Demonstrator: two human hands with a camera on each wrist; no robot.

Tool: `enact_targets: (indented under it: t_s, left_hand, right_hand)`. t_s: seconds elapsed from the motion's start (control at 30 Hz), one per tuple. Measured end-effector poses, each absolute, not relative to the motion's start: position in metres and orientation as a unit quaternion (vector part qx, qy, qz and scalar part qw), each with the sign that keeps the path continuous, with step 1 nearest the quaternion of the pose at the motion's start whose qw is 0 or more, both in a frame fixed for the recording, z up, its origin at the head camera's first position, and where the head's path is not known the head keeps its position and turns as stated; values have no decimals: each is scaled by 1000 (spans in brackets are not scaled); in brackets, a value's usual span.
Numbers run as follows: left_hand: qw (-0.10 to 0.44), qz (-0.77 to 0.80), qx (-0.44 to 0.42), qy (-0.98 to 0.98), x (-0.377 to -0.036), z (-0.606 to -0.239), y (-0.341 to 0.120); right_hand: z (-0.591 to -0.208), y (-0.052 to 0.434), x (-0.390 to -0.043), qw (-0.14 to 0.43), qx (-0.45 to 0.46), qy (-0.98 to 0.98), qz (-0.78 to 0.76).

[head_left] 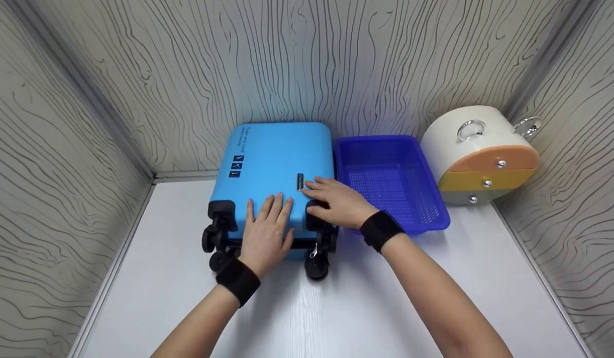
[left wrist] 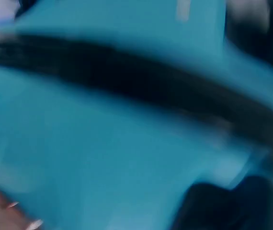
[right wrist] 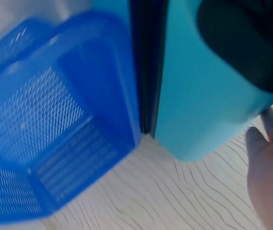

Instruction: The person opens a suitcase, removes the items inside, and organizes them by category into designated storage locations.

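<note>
A light blue hard-shell suitcase (head_left: 274,164) lies flat on the white table (head_left: 337,308), its black wheels (head_left: 317,266) toward me. My left hand (head_left: 267,231) rests flat on the shell near the wheel end, fingers straight. My right hand (head_left: 334,199) lies on the shell's right side by a black wheel mount, fingers extended near a small dark lock. The left wrist view is a blur of blue shell (left wrist: 103,143) and a dark band. In the right wrist view the suitcase (right wrist: 199,96) stands next to the blue basket (right wrist: 45,134).
An empty blue plastic mesh basket (head_left: 426,219) sits directly right of the suitcase. A round white drawer unit (head_left: 478,154) with orange and yellow fronts stands at the back right. Wood-grain walls enclose the table on three sides.
</note>
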State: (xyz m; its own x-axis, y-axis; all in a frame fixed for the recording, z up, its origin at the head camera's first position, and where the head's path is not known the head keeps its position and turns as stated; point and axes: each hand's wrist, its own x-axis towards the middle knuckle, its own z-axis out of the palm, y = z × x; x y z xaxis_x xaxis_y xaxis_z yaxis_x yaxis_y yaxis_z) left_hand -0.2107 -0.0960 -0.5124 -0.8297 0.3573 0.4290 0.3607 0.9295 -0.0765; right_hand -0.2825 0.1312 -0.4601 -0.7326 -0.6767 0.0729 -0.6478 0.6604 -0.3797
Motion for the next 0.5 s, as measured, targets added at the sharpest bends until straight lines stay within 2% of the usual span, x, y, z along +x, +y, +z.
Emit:
enact_targets:
  t_s: [0.07,0.3,0.5]
  left_hand:
    - [214,-18,-195,-957,-213,-520,-98]
    - [255,-39,-227,-939,-219,-537,-99]
    - [269,-50,-242,-931,-219,-540,-100]
  right_hand:
    - [-462,135,-284,34,-365,911,-192]
    - [-468,142,-283,41,-357,904,-232]
    - [-465,144,-280,33,-361,907,-215]
